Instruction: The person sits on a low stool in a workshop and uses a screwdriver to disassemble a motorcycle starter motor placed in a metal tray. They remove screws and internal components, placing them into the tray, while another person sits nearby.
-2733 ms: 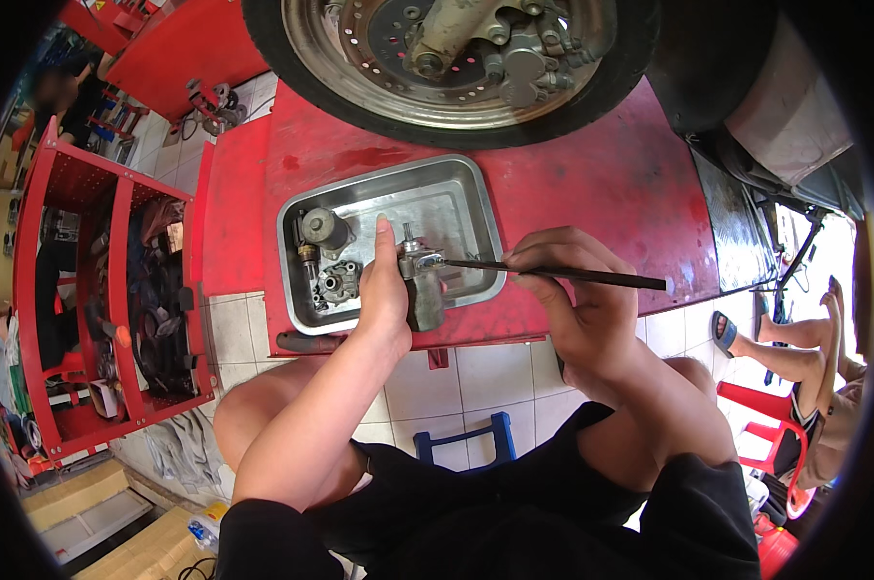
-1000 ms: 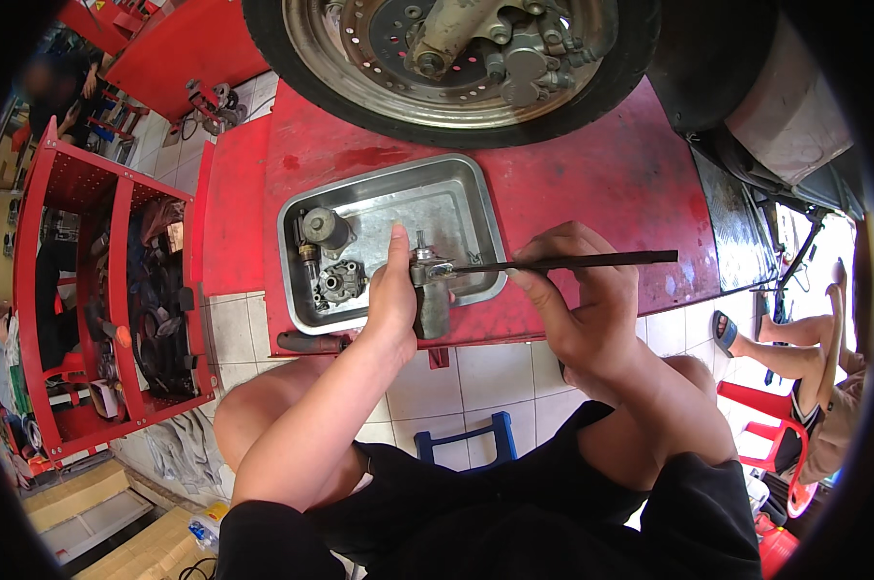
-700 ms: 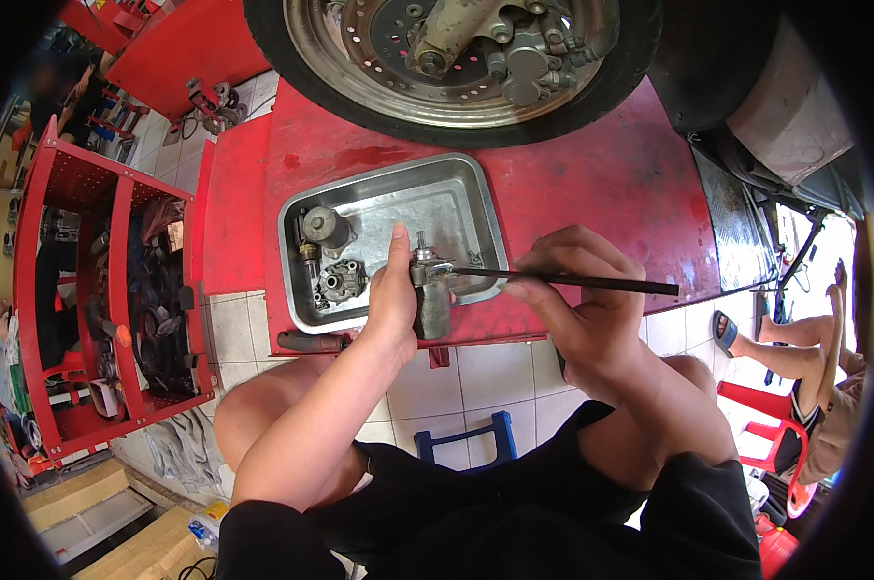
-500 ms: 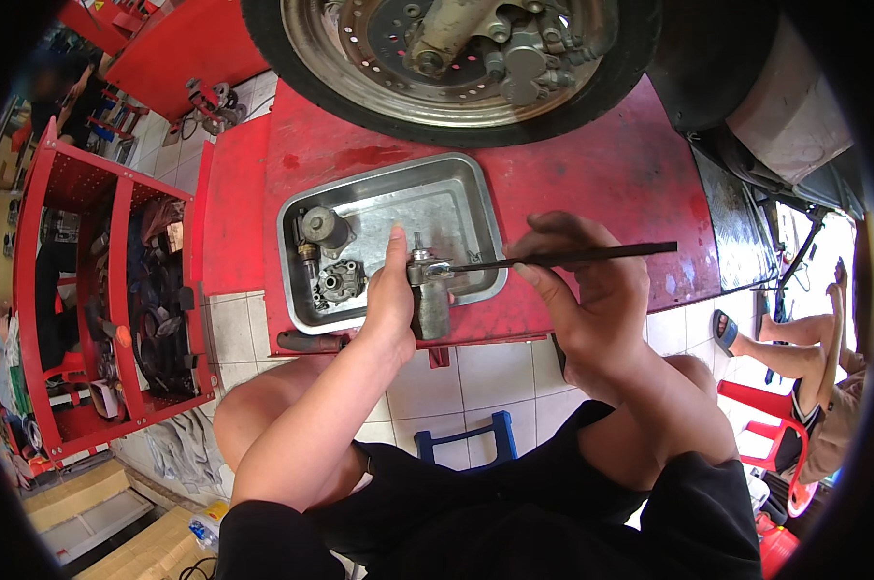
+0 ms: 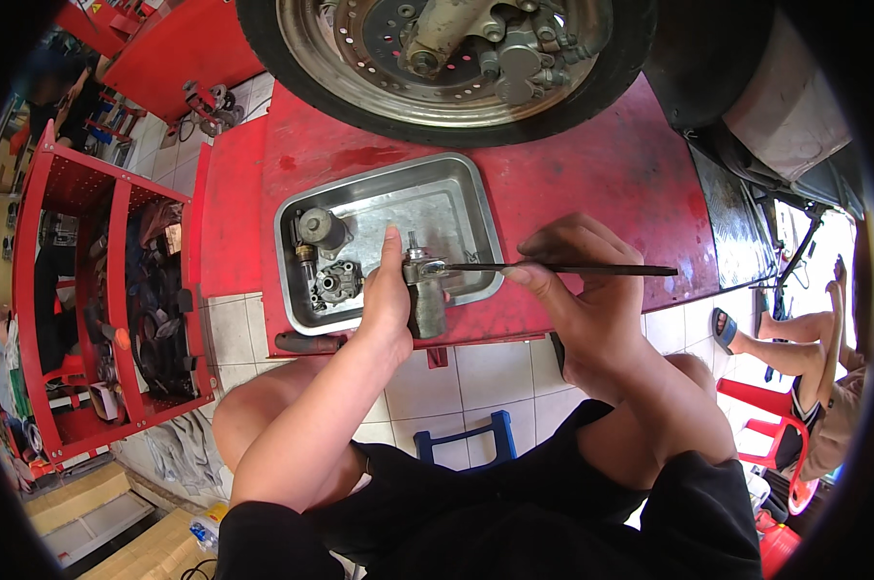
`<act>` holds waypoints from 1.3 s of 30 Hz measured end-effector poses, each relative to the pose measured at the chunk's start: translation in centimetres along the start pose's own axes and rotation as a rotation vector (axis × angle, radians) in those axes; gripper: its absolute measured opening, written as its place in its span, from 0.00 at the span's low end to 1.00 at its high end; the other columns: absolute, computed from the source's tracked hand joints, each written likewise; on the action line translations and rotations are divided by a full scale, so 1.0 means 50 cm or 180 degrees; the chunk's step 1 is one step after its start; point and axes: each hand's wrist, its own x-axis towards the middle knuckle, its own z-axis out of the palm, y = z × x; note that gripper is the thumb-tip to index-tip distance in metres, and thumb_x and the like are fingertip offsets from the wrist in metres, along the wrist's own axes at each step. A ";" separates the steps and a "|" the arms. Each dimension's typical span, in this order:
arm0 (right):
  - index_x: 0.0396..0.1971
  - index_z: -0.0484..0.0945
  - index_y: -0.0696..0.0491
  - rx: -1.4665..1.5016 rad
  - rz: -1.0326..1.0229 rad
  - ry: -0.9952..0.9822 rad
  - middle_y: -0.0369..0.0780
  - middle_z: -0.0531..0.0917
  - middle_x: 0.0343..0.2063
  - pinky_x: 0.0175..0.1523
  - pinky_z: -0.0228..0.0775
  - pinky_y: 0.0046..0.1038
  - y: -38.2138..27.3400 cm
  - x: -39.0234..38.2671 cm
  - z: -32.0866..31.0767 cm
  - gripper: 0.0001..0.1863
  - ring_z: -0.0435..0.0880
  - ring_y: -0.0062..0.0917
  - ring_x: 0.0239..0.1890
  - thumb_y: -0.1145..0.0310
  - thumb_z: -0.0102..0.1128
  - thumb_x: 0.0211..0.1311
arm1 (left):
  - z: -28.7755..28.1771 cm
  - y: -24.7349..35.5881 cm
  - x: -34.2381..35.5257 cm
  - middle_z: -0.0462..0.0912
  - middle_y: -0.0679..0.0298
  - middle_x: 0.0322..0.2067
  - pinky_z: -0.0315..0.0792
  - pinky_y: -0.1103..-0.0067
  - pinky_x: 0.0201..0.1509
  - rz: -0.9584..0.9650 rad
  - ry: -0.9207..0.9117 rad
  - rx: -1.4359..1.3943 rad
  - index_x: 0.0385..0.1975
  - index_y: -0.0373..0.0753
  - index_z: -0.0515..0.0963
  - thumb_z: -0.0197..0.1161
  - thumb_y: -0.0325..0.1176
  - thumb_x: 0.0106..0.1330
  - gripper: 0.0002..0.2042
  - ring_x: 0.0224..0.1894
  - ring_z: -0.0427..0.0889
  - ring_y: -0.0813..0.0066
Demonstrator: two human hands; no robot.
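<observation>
My left hand (image 5: 386, 302) is wrapped round a grey cylindrical metal part (image 5: 428, 311), its thumb pointing up along the side; a short thin shaft sticks out of the part's top. In my right hand (image 5: 596, 295) a long thin dark rod-like tool (image 5: 654, 271) is pinched between thumb and fingers. The tool lies almost level, its narrow tip at the upper end of the metal part. Both hands are over the near edge of a metal tray (image 5: 496, 227). Inside the tray sit a round-topped motor-like part (image 5: 321, 226) and a small cast metal housing (image 5: 338, 282).
A wheel with a brake disc (image 5: 446, 130) stands beyond the tray on the red bench (image 5: 591, 184). A dark-handled tool (image 5: 309, 342) lies at the bench's near edge. To the left is a red shelf cart (image 5: 123, 290). Another person's legs (image 5: 780, 353) show at right.
The outer end of the dark tool has swung down, so it lies nearly level rather than slanting up to the right. Its tip stays at the metal part, still in my left hand.
</observation>
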 end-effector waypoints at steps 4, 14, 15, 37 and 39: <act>0.41 0.79 0.63 0.1038 0.0523 0.0407 0.41 0.83 0.30 0.43 0.79 0.24 -0.012 -0.002 0.019 0.17 0.85 0.22 0.37 0.80 0.73 0.51 | 0.006 0.002 0.000 0.82 0.59 0.29 0.76 0.71 0.31 -0.0013 0.0101 0.0030 0.42 0.37 0.77 0.46 0.63 0.72 0.30 0.25 0.80 0.68; 0.43 0.77 0.62 0.0478 0.0639 0.0188 0.37 0.82 0.25 0.38 0.76 0.21 -0.012 -0.004 0.004 0.16 0.84 0.19 0.31 0.77 0.71 0.55 | 0.001 0.006 -0.001 0.81 0.60 0.31 0.75 0.71 0.30 0.0078 0.0038 -0.0063 0.45 0.36 0.78 0.48 0.64 0.71 0.31 0.24 0.80 0.66; 0.41 0.78 0.62 0.0524 0.0690 0.0281 0.37 0.82 0.24 0.37 0.75 0.21 -0.019 -0.003 0.008 0.16 0.83 0.19 0.30 0.77 0.72 0.54 | 0.000 0.006 0.000 0.81 0.60 0.31 0.75 0.71 0.30 0.0091 0.0038 -0.0055 0.45 0.36 0.78 0.48 0.64 0.71 0.31 0.24 0.80 0.66; 0.40 0.80 0.60 0.0407 0.0771 -0.0159 0.33 0.76 0.14 0.27 0.64 0.18 -0.029 0.000 -0.004 0.10 0.73 0.11 0.19 0.75 0.67 0.60 | 0.002 0.010 -0.007 0.81 0.60 0.30 0.75 0.71 0.28 0.0242 0.0019 0.0005 0.45 0.34 0.77 0.49 0.63 0.71 0.31 0.24 0.80 0.67; 0.40 0.80 0.60 0.0545 0.1054 -0.0048 0.33 0.75 0.13 0.26 0.61 0.18 -0.034 0.001 -0.003 0.11 0.71 0.11 0.19 0.74 0.68 0.58 | 0.002 0.009 -0.005 0.81 0.60 0.30 0.75 0.71 0.28 0.0257 0.0006 0.0028 0.45 0.34 0.77 0.49 0.63 0.71 0.31 0.24 0.80 0.67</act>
